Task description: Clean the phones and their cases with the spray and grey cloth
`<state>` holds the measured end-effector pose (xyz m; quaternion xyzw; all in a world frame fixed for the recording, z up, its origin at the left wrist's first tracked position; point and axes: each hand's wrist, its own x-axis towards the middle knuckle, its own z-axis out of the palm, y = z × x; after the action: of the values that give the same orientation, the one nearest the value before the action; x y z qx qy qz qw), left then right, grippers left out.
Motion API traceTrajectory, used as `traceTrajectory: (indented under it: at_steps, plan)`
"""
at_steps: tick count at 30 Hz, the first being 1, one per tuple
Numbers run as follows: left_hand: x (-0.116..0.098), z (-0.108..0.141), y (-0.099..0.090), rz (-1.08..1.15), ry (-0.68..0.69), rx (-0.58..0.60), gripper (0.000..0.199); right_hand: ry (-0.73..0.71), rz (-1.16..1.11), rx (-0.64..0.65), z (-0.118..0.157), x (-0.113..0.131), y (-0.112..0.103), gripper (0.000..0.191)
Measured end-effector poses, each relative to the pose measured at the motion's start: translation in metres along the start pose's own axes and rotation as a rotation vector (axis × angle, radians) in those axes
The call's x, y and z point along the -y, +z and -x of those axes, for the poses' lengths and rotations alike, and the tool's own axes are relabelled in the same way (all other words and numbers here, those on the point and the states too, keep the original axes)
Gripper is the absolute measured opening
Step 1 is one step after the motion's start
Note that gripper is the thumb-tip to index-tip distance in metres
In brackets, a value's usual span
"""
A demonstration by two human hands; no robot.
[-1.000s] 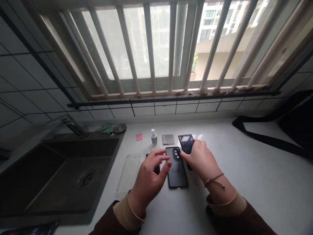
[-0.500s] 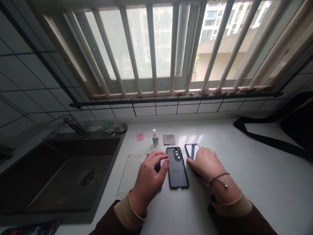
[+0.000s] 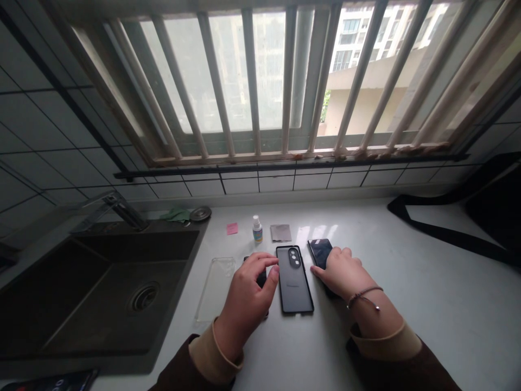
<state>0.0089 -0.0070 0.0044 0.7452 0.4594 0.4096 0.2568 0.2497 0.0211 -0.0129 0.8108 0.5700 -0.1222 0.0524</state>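
My right hand [image 3: 345, 271] grips a black smartphone [image 3: 319, 251] by its sides, thumb at the left edge; the palm hides the lower part. My left hand [image 3: 253, 285] hovers with fingers and thumb apart over a dark flat object [image 3: 261, 278], mostly covered, its kind unclear. Between the hands lies a black phone case [image 3: 295, 290], inner side up, with a camera cutout at its top. A clear phone case [image 3: 212, 288] lies left of my left hand. Behind them stand a small white-capped spray bottle [image 3: 257, 230] and a grey cloth [image 3: 280, 233].
A dark sink [image 3: 93, 282] with a faucet [image 3: 124, 210] takes up the left. A pink paper slip [image 3: 232, 228], a green cloth [image 3: 177, 214] and a metal drain strainer [image 3: 201, 213] lie at the back. A black strap [image 3: 439, 231] crosses the right side. Window bars rise behind.
The bright reflection on the smartphone in my right hand has gone, and its screen now looks dark. My left hand stays in about the same place.
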Motion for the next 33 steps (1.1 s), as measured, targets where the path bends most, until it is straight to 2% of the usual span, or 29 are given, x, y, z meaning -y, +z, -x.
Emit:
traceTrajectory:
  at_steps: [6, 9, 11, 13, 15, 18, 20, 24, 33]
  plan:
    - [0.000, -0.001, 0.000, 0.003, -0.007, 0.004, 0.022, 0.039, -0.063, -0.041, 0.001, -0.003, 0.004, 0.071]
    - [-0.001, -0.001, -0.001, 0.000, -0.008, -0.002, 0.022, 0.046, -0.091, -0.183, 0.004, 0.003, -0.005, 0.067]
    - [-0.001, -0.001, -0.002, -0.006, -0.005, -0.006, 0.021, -0.045, -0.134, -0.329, 0.005, 0.012, -0.013, 0.060]
    - [0.000, -0.001, -0.001, -0.011, 0.002, -0.010, 0.021, -0.258, -0.195, -0.402, 0.006, 0.025, -0.018, 0.051]
    - [0.001, -0.001, -0.001, -0.010, 0.008, -0.012, 0.021, -0.492, -0.229, -0.363, 0.005, 0.040, -0.018, 0.045]
    - [0.001, -0.002, -0.001, 0.003, 0.019, -0.015, 0.022, -0.664, -0.175, -0.242, 0.000, 0.062, -0.012, 0.043]
    - [0.001, -0.003, -0.001, 0.011, 0.024, -0.018, 0.022, -0.700, -0.123, -0.175, -0.004, 0.075, -0.008, 0.042]
    - [0.001, -0.002, -0.002, 0.015, 0.021, -0.016, 0.022, -0.699, -0.080, -0.136, -0.015, 0.090, -0.009, 0.044]
    - [0.002, -0.001, -0.003, 0.060, -0.044, -0.025, 0.022, -0.694, -0.038, -0.133, -0.037, 0.096, -0.013, 0.037]
